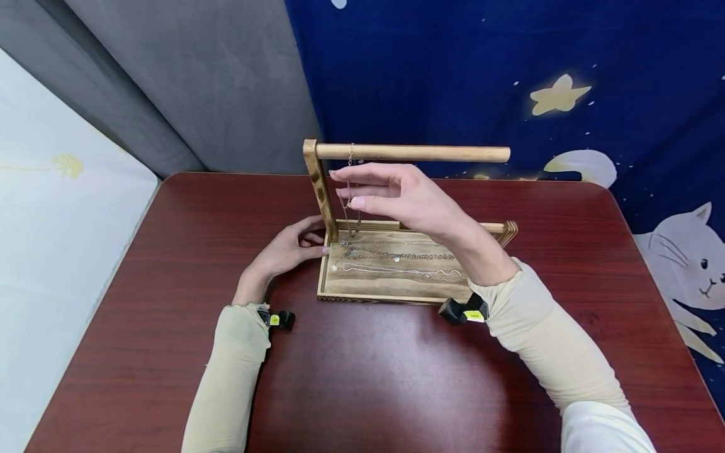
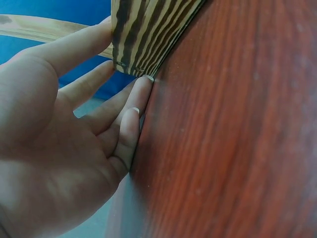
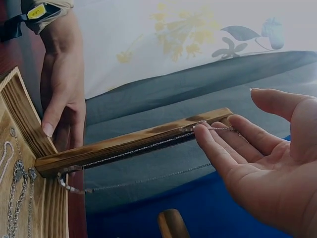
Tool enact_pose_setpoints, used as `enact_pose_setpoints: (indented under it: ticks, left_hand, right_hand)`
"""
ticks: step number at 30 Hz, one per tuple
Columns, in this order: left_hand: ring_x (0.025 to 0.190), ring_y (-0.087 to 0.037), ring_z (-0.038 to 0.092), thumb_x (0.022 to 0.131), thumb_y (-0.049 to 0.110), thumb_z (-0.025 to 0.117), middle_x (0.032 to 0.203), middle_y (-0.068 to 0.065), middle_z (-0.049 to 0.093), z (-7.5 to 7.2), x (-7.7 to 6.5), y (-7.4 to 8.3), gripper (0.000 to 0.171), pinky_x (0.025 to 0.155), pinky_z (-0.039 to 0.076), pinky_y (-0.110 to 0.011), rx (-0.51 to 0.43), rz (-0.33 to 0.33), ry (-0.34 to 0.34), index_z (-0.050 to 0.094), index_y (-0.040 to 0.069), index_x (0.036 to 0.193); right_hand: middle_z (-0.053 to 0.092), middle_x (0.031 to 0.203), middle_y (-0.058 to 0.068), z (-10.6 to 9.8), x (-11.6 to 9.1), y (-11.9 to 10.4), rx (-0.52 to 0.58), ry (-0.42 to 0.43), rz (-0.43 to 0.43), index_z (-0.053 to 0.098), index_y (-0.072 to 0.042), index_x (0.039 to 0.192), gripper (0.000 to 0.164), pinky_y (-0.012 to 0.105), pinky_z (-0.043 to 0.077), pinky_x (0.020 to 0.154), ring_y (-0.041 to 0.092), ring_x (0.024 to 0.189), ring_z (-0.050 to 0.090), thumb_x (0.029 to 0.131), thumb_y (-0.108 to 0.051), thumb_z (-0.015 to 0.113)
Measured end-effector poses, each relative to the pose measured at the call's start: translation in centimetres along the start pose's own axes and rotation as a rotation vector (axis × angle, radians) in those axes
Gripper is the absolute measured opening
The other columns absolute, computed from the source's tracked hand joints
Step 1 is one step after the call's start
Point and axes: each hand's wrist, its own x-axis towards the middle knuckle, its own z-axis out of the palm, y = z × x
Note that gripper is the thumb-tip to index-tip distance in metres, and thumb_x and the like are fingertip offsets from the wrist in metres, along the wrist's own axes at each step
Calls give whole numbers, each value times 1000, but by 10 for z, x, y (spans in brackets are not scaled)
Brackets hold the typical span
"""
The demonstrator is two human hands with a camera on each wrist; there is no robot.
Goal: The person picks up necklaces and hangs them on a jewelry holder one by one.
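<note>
A wooden jewelry stand [image 1: 382,290] has a shallow tray, an upright post [image 1: 320,192] at its left end and a horizontal bar [image 1: 430,153] on top. My left hand [image 1: 286,248] holds the tray's left end, thumb on the rim and fingers along the outside. From the bar's left part hangs a thin silver necklace [image 1: 351,155]. My right hand [image 1: 416,198] is beside it with fingers stretched out, and in the right wrist view the chain [image 3: 141,147] runs to its fingertips [image 3: 202,133]. The thumb there stands apart from the fingers.
Several silver chains [image 1: 408,272] lie across the tray floor, some with small pendants. A wooden rail [image 1: 491,226] is at the tray's right rear, partly behind the right arm. The stand rests on a dark red table [image 1: 362,365], with grey and blue curtains [image 1: 408,69] behind.
</note>
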Motion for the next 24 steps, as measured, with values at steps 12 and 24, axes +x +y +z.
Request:
enact_pose_setpoints:
  ticks: [12,24]
  left_hand:
    - [112,-30,59,89,10,75,143,-13,51,0,-2,0,69,87,49,-29,-3,7,4,42,7,150]
    - [112,-27,59,89,9,75,145,-10,50,1,-2,1,68,88,50,-29,-13,10,0,44,9,149]
  right_hand:
    - [62,135,5,0,-3,5,-26,14,19,59,-4,137,41,37,49,99,24,124,58,96,-6,65]
    - [59,138,3,-1,-6,11,-19,25,8,58,-2,138,42,37,47,101,23,123,60,97,-4,64]
